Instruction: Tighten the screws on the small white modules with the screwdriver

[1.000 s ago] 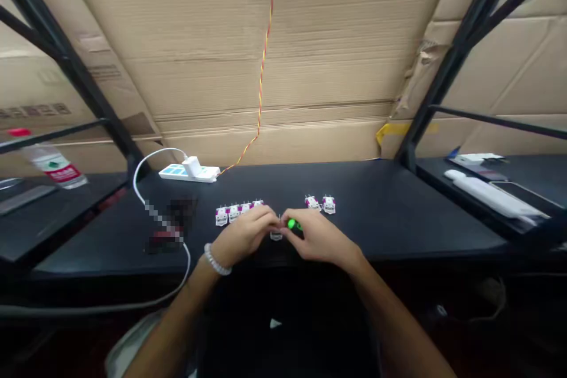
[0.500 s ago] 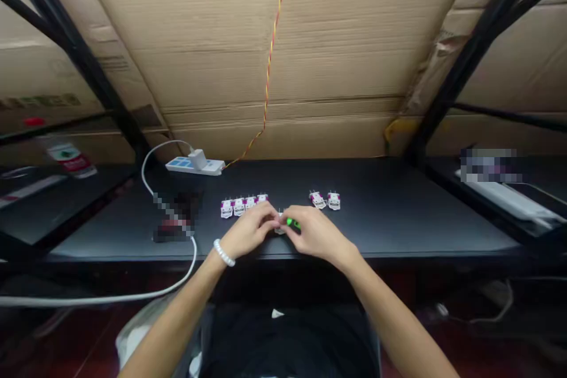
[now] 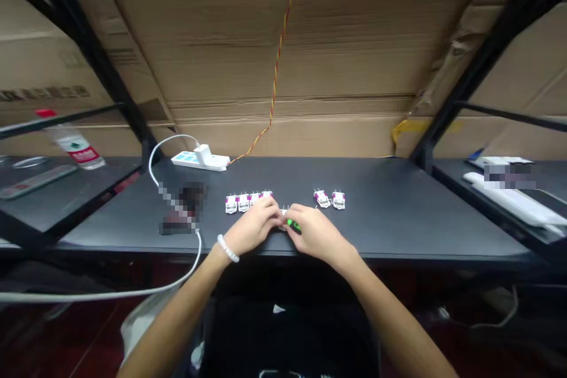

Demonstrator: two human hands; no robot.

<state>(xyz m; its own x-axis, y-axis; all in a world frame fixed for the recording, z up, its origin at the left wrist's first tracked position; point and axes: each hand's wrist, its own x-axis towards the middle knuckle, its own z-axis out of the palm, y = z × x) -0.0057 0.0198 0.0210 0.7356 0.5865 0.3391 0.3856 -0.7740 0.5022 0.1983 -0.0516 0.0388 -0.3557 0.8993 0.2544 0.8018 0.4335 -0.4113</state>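
Observation:
Near the front edge of the dark tabletop, my left hand (image 3: 254, 227) pinches a small white plug-like module (image 3: 284, 212) with thin prongs, mostly covered by the fingers. My right hand (image 3: 316, 230) meets it there, its fingers closed around a small green-and-black tool (image 3: 294, 225); the tool's tip and exact kind are hidden. Just beyond my left hand, several white-and-purple modules (image 3: 231, 204) stand side by side in a row. Two more such modules, a slightly turned one (image 3: 322, 198) and another (image 3: 338, 199), lie past my right hand.
A white power strip (image 3: 183, 158) with a plugged-in adapter (image 3: 204, 154) lies at the back left. Its white cable (image 3: 199, 248) loops over the front edge beside a blurred dark object (image 3: 188, 204). Black shelf posts (image 3: 104, 71) flank the tabletop; cardboard (image 3: 310, 130) stands behind.
The camera view has shifted slightly, moving the surroundings a little to the right. Both hands stay together at the module, with the tool still in the right hand.

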